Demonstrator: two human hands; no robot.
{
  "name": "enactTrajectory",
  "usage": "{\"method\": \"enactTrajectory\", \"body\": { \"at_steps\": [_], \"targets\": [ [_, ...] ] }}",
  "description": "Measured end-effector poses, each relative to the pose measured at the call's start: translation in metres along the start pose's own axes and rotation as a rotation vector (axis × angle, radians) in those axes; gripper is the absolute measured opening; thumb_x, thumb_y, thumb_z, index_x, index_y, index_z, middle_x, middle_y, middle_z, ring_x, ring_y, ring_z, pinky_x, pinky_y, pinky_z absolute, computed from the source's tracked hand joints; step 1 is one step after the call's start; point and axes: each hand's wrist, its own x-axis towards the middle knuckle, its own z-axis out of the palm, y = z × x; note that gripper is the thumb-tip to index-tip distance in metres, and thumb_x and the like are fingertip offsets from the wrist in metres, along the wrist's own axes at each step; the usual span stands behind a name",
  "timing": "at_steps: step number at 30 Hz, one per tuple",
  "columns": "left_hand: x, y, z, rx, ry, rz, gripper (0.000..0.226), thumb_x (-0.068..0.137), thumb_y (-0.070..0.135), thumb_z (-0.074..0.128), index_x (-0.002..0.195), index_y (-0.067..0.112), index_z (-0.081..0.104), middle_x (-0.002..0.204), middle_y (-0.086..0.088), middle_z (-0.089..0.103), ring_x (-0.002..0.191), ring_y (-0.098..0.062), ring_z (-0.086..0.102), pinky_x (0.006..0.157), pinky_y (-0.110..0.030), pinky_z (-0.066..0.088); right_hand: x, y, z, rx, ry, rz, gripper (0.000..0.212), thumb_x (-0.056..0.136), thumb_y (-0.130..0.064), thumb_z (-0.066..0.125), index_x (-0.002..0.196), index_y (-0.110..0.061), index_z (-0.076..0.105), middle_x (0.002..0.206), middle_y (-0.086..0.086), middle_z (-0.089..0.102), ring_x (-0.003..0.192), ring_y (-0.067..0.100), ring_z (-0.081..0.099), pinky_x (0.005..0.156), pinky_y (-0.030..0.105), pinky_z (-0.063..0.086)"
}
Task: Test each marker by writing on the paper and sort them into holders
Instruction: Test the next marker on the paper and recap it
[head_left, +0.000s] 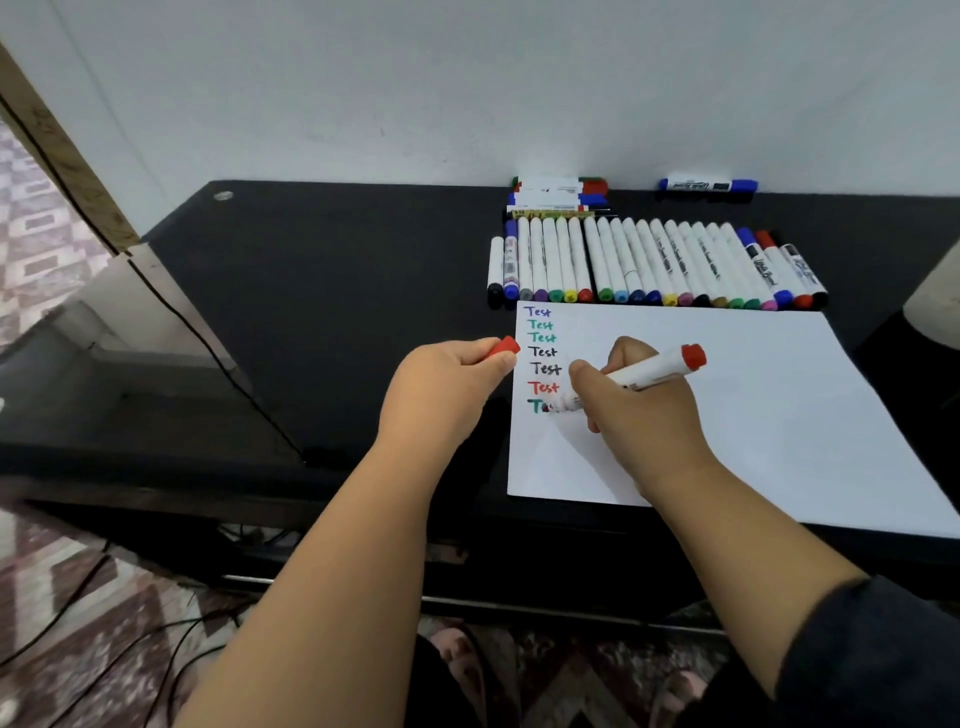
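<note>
Holding a red cap (503, 347) in the left hand (447, 387), fingers and thumb curled round it, just off the left edge of the paper (753, 415). Resting above the dark table (322, 291), not touching the sheet.

Next to that, seven "Test" words (543, 358) in a column down the left side of the paper: purple, green, green, black, black, red, and one green word at the bottom, partly hidden.

Gripping a white marker with a red end (639, 376) in the right hand (634, 410), fingers wrapped round the lower part of the barrel, close to the tip. Tip down on the paper, right on that bottom word. Red end pointing up and to the right.

Probably light and stiff, that marker, with a smooth barrel that could slip a bit. Best to pinch low near the tip for writing, and round the middle for carrying. Soft tip, so no hard pressing. Cap small and easy to drop, so worth keeping tight in the fingers.

Farther back and to the right, a long row of markers (654, 265) lying side by side, caps toward the paper. Behind them, a small stack of markers (558, 195) by the wall, and one blue marker (709, 184) alone. No holders in sight.
</note>
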Motion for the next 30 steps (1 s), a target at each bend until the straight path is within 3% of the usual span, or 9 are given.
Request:
{"method": "enactTrajectory", "body": {
  "at_steps": [3, 9, 12, 16, 24, 27, 30],
  "targets": [
    [0.0002, -0.0010, -0.0002, -0.015, -0.022, 0.003, 0.034, 0.091, 0.039, 0.056, 0.125, 0.035, 0.058, 0.103, 0.017, 0.058, 0.066, 0.002, 0.045, 0.053, -0.016, 0.034, 0.0004, 0.0018, 0.0025, -0.013, -0.014, -0.015, 0.032, 0.088, -0.020, 0.060, 0.065, -0.012, 0.039, 0.057, -0.002, 0.052, 0.046, -0.006, 0.051, 0.041, 0.008, 0.034],
    [0.0014, -0.0005, 0.0012, -0.018, -0.035, 0.012, 0.034, 0.091, 0.038, 0.056, 0.125, 0.034, 0.059, 0.122, 0.012, 0.060, 0.069, 0.002, 0.044, 0.056, -0.015, 0.036, -0.0018, 0.0018, 0.0065, -0.081, -0.075, -0.045, 0.032, 0.091, -0.027, 0.059, 0.066, -0.017, 0.041, 0.064, -0.007, 0.053, 0.061, 0.005, 0.052, 0.044, 0.006, 0.036],
    [0.0006, 0.0007, 0.0012, -0.027, -0.034, 0.014, 0.033, 0.091, 0.037, 0.056, 0.124, 0.033, 0.059, 0.121, 0.012, 0.060, 0.067, 0.003, 0.042, 0.055, -0.013, 0.033, -0.0025, 0.0024, 0.0074, -0.115, -0.102, -0.069, 0.034, 0.091, -0.025, 0.059, 0.064, -0.019, 0.039, 0.065, -0.012, 0.048, 0.060, 0.002, 0.052, 0.044, 0.005, 0.036],
    [-0.0001, 0.0004, 0.0005, -0.026, -0.030, 0.003, 0.032, 0.091, 0.038, 0.056, 0.123, 0.034, 0.060, 0.120, 0.014, 0.061, 0.065, 0.004, 0.041, 0.052, -0.013, 0.030, -0.0001, 0.0042, 0.0060, -0.071, -0.035, -0.052, 0.036, 0.090, -0.017, 0.058, 0.063, -0.015, 0.035, 0.054, -0.009, 0.043, 0.045, -0.004, 0.048, 0.040, 0.007, 0.032],
    [-0.0001, -0.0001, 0.0016, -0.005, -0.034, 0.008, 0.033, 0.092, 0.039, 0.056, 0.124, 0.033, 0.059, 0.123, 0.013, 0.060, 0.066, 0.003, 0.042, 0.053, -0.015, 0.032, -0.0017, 0.0058, 0.0077, -0.040, -0.093, -0.044, 0.036, 0.090, -0.012, 0.057, 0.063, -0.012, 0.032, 0.048, -0.018, 0.052, 0.054, -0.009, 0.054, 0.040, 0.005, 0.033],
    [-0.0001, -0.0003, 0.0012, 0.006, -0.035, 0.002, 0.034, 0.091, 0.039, 0.055, 0.124, 0.033, 0.059, 0.123, 0.012, 0.060, 0.066, 0.002, 0.041, 0.054, -0.015, 0.033, -0.0022, 0.0054, 0.0061, -0.020, -0.072, -0.048, 0.037, 0.090, -0.010, 0.056, 0.062, -0.013, 0.032, 0.040, -0.023, 0.048, 0.046, -0.013, 0.050, 0.038, 0.006, 0.031],
    [0.0000, -0.0012, 0.0007, 0.001, -0.032, -0.001, 0.034, 0.091, 0.039, 0.056, 0.124, 0.033, 0.059, 0.122, 0.012, 0.060, 0.067, 0.002, 0.043, 0.054, -0.016, 0.034, -0.0029, 0.0047, 0.0059, -0.025, -0.064, -0.056, 0.039, 0.089, -0.007, 0.056, 0.060, -0.013, 0.031, 0.043, -0.015, 0.046, 0.043, -0.017, 0.046, 0.038, 0.005, 0.030]
  ]
}}
